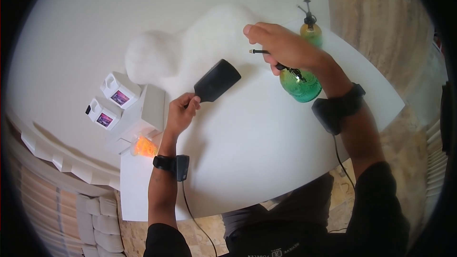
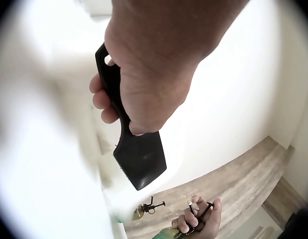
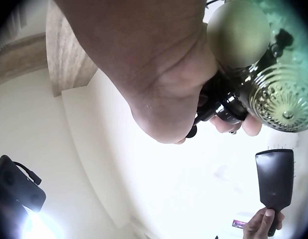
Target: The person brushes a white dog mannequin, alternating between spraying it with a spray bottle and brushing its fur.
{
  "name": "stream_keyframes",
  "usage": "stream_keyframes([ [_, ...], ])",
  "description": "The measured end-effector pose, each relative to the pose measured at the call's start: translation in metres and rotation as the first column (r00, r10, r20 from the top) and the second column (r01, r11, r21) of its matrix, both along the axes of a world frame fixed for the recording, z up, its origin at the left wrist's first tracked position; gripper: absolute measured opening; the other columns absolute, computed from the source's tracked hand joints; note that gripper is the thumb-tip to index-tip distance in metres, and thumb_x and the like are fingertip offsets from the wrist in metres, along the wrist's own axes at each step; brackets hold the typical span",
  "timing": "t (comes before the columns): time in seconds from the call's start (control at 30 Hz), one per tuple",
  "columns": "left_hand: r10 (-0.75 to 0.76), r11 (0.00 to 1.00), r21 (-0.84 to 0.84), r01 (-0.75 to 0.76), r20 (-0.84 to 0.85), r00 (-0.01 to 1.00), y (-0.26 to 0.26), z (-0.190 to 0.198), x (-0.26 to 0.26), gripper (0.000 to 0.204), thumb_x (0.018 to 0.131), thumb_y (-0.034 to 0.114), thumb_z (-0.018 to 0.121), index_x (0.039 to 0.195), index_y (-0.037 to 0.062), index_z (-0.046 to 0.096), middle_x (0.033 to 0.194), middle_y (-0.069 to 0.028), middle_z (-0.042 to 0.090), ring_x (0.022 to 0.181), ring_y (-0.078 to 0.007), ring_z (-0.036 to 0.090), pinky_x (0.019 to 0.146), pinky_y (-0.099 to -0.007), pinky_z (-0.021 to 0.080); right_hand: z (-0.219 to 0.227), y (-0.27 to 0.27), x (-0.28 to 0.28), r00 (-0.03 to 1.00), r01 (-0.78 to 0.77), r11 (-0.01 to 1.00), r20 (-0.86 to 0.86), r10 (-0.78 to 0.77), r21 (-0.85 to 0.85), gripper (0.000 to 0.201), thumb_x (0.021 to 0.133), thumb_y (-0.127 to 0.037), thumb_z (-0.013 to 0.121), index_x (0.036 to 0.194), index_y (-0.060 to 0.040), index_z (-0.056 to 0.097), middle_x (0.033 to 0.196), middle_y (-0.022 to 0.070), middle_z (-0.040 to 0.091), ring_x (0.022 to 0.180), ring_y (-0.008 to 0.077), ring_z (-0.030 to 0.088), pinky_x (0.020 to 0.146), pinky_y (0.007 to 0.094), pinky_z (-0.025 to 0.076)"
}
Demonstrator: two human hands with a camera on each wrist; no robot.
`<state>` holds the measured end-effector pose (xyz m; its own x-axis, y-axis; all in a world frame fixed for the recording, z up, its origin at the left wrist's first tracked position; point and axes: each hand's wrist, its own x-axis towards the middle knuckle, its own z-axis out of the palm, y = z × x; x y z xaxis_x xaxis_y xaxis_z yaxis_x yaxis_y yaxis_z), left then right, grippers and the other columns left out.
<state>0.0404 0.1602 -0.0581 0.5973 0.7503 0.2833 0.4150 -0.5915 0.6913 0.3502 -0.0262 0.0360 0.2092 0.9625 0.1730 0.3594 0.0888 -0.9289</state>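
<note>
My left hand (image 1: pixel 181 114) grips a black paddle hairbrush (image 1: pixel 218 80) by its handle, thumb along the back. The brush's smooth back faces up in the head view, and bristle tips show along its edge in the right wrist view. My right hand (image 1: pixel 290 47) holds a green and yellow glass spray bottle (image 1: pixel 301 86) by its black pump top, with the thin nozzle pointing left. The left wrist view shows those fingers wrapped around the bottle's neck, thumb at the plunger. Beyond the hairbrush lies a large, soft-looking white shape (image 1: pixel 190 43) with rounded lumps.
Another green and yellow spray bottle (image 1: pixel 312 33) stands behind my right hand. At left, two white jugs (image 1: pixel 116 90) with purple labels stand by a white box (image 1: pixel 152 107). A glowing orange cup (image 1: pixel 144 146) sits near my left forearm on the white table (image 1: pixel 247 152).
</note>
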Motion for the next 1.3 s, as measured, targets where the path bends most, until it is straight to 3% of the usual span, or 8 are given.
stream_keyframes([
  [0.3, -0.062, 0.989, -0.139, 0.043, -0.136, 0.989, -0.006, -0.023, -0.027, 0.023, 0.1, 0.019, 0.065, 0.098, -0.0033, 0.07, 0.072, -0.002, 0.063, 0.067, -0.0086, 0.054, 0.064, -0.0272, 0.046, -0.004, -0.004, -0.008, 0.998, 0.018, 1.0, -0.057, -0.019, -0.009, 0.047, 0.101, -0.054, 0.047, 0.107, -0.0081, 0.054, 0.064, 0.0013, 0.049, 0.05, 0.0124, 0.052, 0.05, 0.0263, 0.043],
  [0.5, -0.018, 0.999, -0.032, 0.018, 0.016, 1.0, -0.007, -0.008, -0.038, 0.023, 0.101, 0.02, 0.065, 0.099, -0.0022, 0.07, 0.074, -0.0024, 0.065, 0.064, -0.0078, 0.056, 0.061, -0.0255, 0.047, 0.002, 0.01, -0.03, 0.986, -0.103, 0.993, -0.14, 0.095, -0.055, 0.045, 0.102, -0.053, 0.044, 0.105, -0.0087, 0.053, 0.061, 0.0002, 0.047, 0.051, 0.0128, 0.052, 0.052, 0.0276, 0.043],
  [0.63, 0.002, 0.998, 0.062, -0.005, 0.057, 0.998, -0.007, -0.018, -0.039, 0.023, 0.101, 0.019, 0.065, 0.102, -0.004, 0.069, 0.076, -0.0037, 0.067, 0.068, -0.009, 0.059, 0.064, -0.0261, 0.049, 0.01, 0.02, -0.06, 0.987, -0.136, 0.987, -0.096, 0.127, -0.089, 0.065, 0.105, -0.06, 0.04, 0.116, 0.0023, 0.054, 0.075, 0.0053, 0.047, 0.055, 0.0125, 0.047, 0.052, 0.0296, 0.046],
  [0.83, 0.063, 0.966, 0.248, -0.073, 0.046, 0.997, 0.002, -0.027, -0.042, 0.028, 0.096, 0.029, 0.068, 0.1, 0.002, 0.074, 0.07, -0.0155, 0.066, 0.062, -0.0247, 0.064, 0.062, -0.0345, 0.05, -0.006, 0.04, -0.072, 0.983, -0.13, 0.989, -0.137, 0.12, -0.064, 0.046, 0.105, -0.046, 0.042, 0.107, -0.0017, 0.053, 0.075, 0.0052, 0.047, 0.054, 0.013, 0.046, 0.051, 0.0305, 0.046],
  [0.93, 0.066, 0.969, 0.242, -0.05, -0.06, 0.996, -0.011, -0.005, -0.04, 0.028, 0.099, 0.023, 0.067, 0.097, -0.0041, 0.072, 0.07, -0.0077, 0.066, 0.066, -0.012, 0.058, 0.062, -0.0297, 0.048, -0.003, 0.039, -0.064, 0.99, -0.103, 0.991, -0.109, 0.095, -0.079, 0.025, 0.099, -0.03, 0.042, 0.096, -0.0059, 0.048, 0.067, 0.0047, 0.046, 0.049, 0.0141, 0.049, 0.051, 0.0318, 0.044],
  [0.97, 0.074, 0.968, 0.245, -0.055, -0.066, 0.995, -0.01, -0.007, -0.041, 0.028, 0.099, 0.023, 0.067, 0.097, -0.0041, 0.072, 0.07, -0.0077, 0.066, 0.066, -0.012, 0.058, 0.062, -0.0297, 0.048, -0.009, 0.041, -0.064, 0.988, -0.111, 0.991, -0.114, 0.102, -0.076, 0.025, 0.099, -0.03, 0.042, 0.096, -0.0059, 0.048, 0.067, 0.0047, 0.046, 0.049, 0.0141, 0.049, 0.051, 0.0318, 0.044],
  [1.03, 0.092, 0.953, 0.294, -0.075, -0.046, 0.995, -0.012, -0.008, -0.039, 0.034, 0.097, 0.037, 0.067, 0.092, 0.004, 0.076, 0.068, -0.0154, 0.067, 0.061, -0.0285, 0.064, 0.061, -0.0356, 0.05, -0.014, 0.042, -0.063, 0.988, -0.15, 0.985, -0.059, 0.145, -0.085, 0.034, 0.102, -0.037, 0.043, 0.101, -0.0041, 0.051, 0.068, 0.0045, 0.047, 0.05, 0.0144, 0.052, 0.051, 0.0317, 0.045],
  [1.3, 0.177, 0.928, 0.343, -0.146, -0.063, 0.982, -0.024, 0.006, -0.042, 0.035, 0.098, 0.033, 0.068, 0.083, 0.0016, 0.073, 0.062, -0.0121, 0.062, 0.054, -0.0211, 0.055, 0.053, -0.0337, 0.044, 0.009, 0.036, -0.061, 0.968, -0.2, 0.975, -0.174, 0.181, -0.1, 0.053, 0.104, -0.052, 0.043, 0.111, -0.0005, 0.054, 0.07, 0.0058, 0.05, 0.051, 0.0152, 0.053, 0.053, 0.0314, 0.046],
])
